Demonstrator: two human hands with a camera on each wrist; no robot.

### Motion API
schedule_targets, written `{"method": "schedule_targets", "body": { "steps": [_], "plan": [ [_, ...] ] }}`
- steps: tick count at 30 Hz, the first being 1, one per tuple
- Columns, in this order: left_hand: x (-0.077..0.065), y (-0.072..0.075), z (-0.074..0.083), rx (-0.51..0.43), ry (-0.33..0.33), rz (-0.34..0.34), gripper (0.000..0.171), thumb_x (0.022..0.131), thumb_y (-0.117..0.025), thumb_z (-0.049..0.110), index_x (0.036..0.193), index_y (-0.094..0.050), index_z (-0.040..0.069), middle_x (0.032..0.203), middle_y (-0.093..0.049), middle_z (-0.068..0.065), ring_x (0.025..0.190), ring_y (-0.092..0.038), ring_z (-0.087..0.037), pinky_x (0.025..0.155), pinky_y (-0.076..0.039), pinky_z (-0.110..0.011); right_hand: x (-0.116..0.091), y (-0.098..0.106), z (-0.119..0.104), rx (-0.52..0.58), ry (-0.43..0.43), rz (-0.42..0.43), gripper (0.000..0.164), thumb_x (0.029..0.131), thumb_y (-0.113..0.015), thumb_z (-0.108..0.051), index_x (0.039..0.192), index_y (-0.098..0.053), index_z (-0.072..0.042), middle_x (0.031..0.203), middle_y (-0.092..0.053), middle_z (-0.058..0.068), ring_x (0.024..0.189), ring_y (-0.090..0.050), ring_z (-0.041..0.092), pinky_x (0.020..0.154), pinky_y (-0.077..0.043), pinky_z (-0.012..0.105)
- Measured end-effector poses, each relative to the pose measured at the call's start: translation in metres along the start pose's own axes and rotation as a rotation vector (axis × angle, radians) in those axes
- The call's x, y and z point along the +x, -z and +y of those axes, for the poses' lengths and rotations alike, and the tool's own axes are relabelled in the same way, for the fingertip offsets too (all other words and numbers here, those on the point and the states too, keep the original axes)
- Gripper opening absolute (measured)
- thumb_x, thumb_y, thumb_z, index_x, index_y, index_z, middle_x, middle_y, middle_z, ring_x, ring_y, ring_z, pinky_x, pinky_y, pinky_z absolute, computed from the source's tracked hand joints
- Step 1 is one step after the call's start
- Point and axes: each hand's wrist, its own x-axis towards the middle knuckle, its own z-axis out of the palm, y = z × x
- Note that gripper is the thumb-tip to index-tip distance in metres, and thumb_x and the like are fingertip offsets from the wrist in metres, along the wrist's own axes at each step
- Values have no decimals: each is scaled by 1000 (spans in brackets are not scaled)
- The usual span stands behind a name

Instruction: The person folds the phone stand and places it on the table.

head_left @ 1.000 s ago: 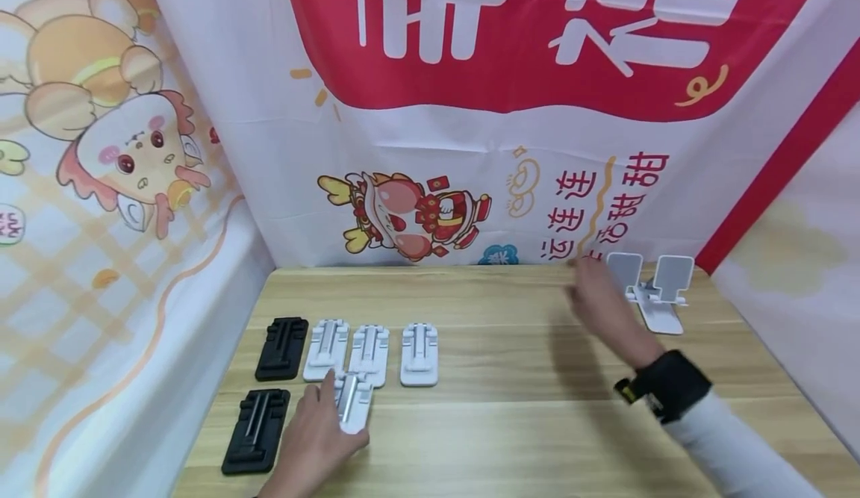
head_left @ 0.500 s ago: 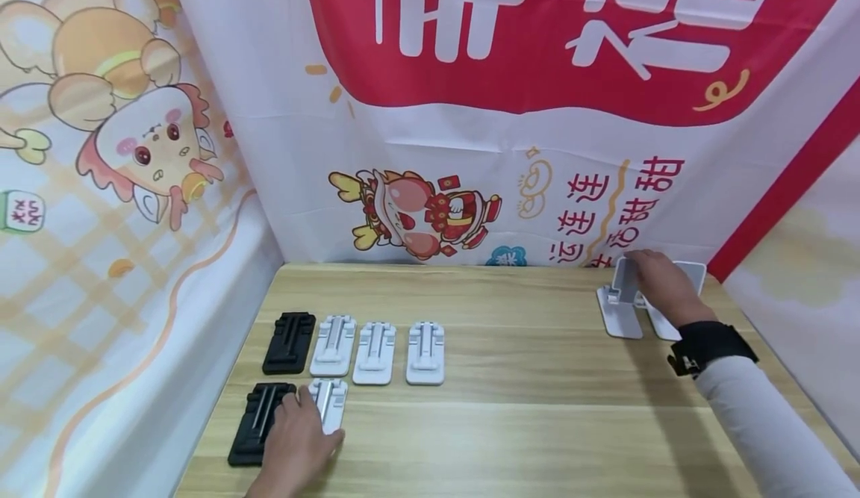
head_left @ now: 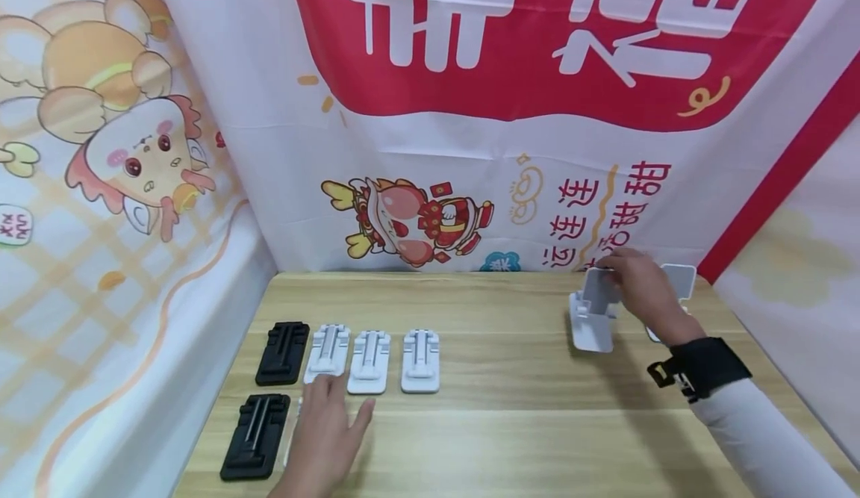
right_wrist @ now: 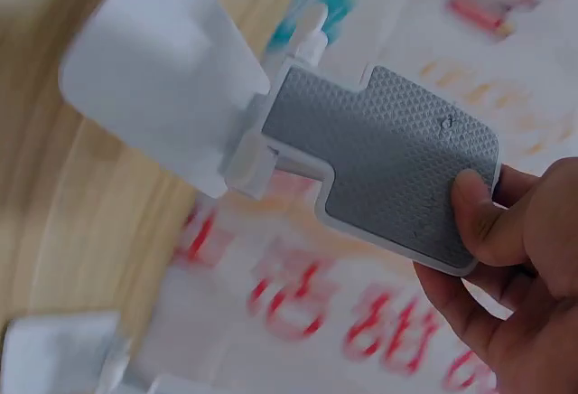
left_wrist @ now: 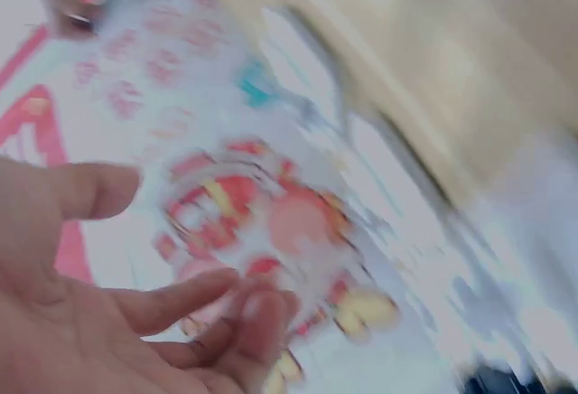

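Note:
My right hand [head_left: 648,293] pinches an unfolded white phone stand [head_left: 593,331] by its upper plate at the back right of the table. In the right wrist view the thumb lies on the plate's grey textured pad [right_wrist: 388,173], with fingers behind it. A second unfolded phone stand [head_left: 681,280] is partly hidden behind that hand. My left hand [head_left: 325,434] is at the front left, thumb spread and fingers loosely bent, holding nothing. It covers most of a folded white phone stand [head_left: 293,429]. The left wrist view shows the left palm [left_wrist: 99,340] with nothing in it.
Folded white phone stands [head_left: 369,362] lie in a row at the left, with a black folded stand [head_left: 282,354] at the row's end. Another black one [head_left: 255,437] lies in front of it. Printed cloth [head_left: 430,147] hangs behind and beside the wooden table [head_left: 497,378].
My left hand set a folded white phone stand beside the front black one and let go. My right hand reached the unfolded stands, gripped one and moved it left, away from the other.

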Motion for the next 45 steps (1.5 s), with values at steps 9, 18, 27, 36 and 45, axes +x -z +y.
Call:
{"method": "schedule_targets", "body": {
  "steps": [9, 18, 27, 36, 45],
  "plan": [
    [-2, -26, 64, -629, -201, -178, 49, 103, -58, 40, 137, -58, 5, 124, -65, -7, 109, -66, -20, 92, -59, -33, -12, 13, -114, 211, 139, -16, 34, 82, -68, 18, 105, -78, -5, 96, -69, 7, 89, -63, 22, 72, -61, 36],
    [-1, -67, 91, -979, -111, -442, 39, 99, -63, 12, 127, -58, -14, 109, -75, -21, 99, -73, -25, 84, -63, -34, -35, 19, -187, 363, 227, -79, 24, 88, -72, 8, 104, -77, -10, 96, -68, -3, 89, -63, 9, 76, -61, 24],
    [-4, -56, 90, -1163, -36, -589, 36, 100, -59, 4, 129, -55, -17, 116, -74, -24, 103, -75, -28, 83, -65, -34, -44, 14, -195, 646, 66, -263, 55, 88, -80, -23, 137, -56, -16, 126, -67, -2, 114, -65, 14, 101, -58, 36],
    [-11, -30, 98, -1184, -70, -600, 39, 100, -60, 4, 131, -53, -18, 117, -73, -24, 101, -75, -27, 79, -65, -32, -51, 6, -199, 859, -16, -323, 48, 85, -84, -24, 127, -63, -19, 121, -73, -3, 112, -70, 15, 101, -58, 32],
    [-15, -26, 103, -1185, -66, -597, 38, 101, -60, 6, 130, -55, -17, 113, -75, -22, 97, -75, -22, 76, -65, -29, -49, 4, -203, 787, 25, -129, 35, 83, -83, -5, 110, -69, -22, 105, -77, -7, 95, -73, 8, 84, -62, 28]
  ]
}}
